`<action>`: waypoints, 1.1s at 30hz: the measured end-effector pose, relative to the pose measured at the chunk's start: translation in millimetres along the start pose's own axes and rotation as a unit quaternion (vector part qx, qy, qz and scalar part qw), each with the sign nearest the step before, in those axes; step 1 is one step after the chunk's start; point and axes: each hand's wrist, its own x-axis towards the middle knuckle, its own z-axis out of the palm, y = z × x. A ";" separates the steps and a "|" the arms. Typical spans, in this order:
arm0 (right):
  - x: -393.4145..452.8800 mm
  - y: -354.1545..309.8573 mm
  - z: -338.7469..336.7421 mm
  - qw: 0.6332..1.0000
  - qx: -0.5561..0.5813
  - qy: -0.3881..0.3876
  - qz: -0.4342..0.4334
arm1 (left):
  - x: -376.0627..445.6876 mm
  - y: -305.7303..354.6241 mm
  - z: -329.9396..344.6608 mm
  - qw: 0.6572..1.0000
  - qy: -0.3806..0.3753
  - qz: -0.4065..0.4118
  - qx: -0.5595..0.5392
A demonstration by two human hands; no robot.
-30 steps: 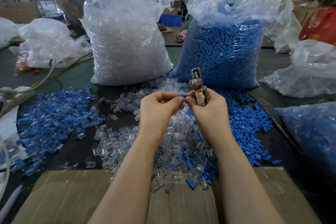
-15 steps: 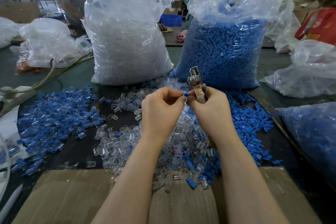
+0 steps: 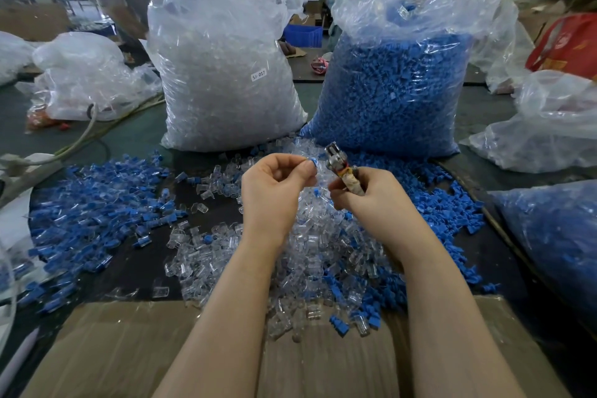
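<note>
Left hand (image 3: 274, 191): pinches a blue cap (image 3: 312, 162) above the clear pile (image 3: 310, 255).
Right hand (image 3: 371, 200): grips the tool (image 3: 337, 160), head up, just beside the cap — not touching.
Risk: thin pinch — the cap may slip into the pile, or the tool's head may nip a fingertip.

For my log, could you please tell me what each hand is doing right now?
Left hand: pinches a small blue piece.
Right hand: grips a metal tool.
</note>
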 end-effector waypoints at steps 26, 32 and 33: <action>2.3 4.6 5.2 0.996 -0.080 -0.030 -0.038 | 0.9 1.2 -6.1 0.998 -0.044 -0.002 -0.047; 2.4 7.6 6.8 0.996 -0.068 -0.028 -0.041 | 2.2 3.4 -8.8 0.996 -0.045 -0.006 -0.077; 2.5 7.7 6.8 0.996 -0.066 -0.031 -0.042 | 2.5 4.0 -9.4 0.996 -0.046 0.000 -0.071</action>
